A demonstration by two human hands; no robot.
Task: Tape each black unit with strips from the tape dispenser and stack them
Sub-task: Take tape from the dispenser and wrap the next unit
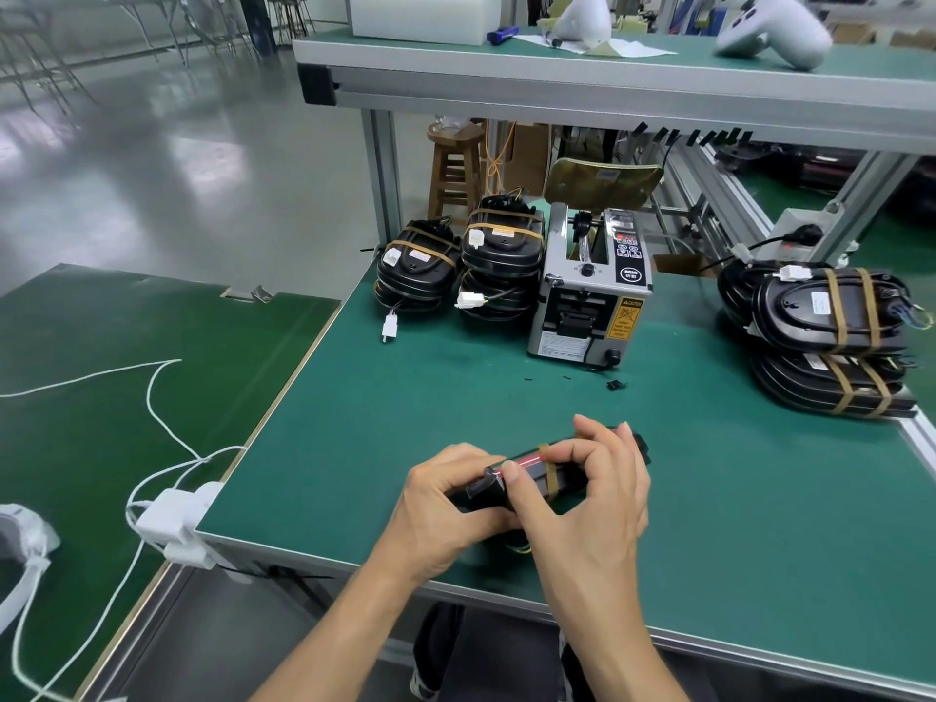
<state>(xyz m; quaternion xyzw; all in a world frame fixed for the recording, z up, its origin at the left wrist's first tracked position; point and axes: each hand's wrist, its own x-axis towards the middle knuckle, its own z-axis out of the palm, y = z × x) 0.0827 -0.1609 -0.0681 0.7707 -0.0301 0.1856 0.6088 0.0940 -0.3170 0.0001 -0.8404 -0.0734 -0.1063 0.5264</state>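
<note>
Bright, even light (floor point(167, 159) glare), warped edges

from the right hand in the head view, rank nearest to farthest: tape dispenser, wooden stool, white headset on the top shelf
From the right hand:
1. tape dispenser, on the table straight ahead
2. wooden stool, on the floor behind the table
3. white headset, upper shelf, far right

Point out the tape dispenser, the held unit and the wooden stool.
tape dispenser point(590, 291), head view, front housing.
held unit point(527, 466), head view, taped top edge between the hands.
wooden stool point(454, 167), head view, legs.
</note>
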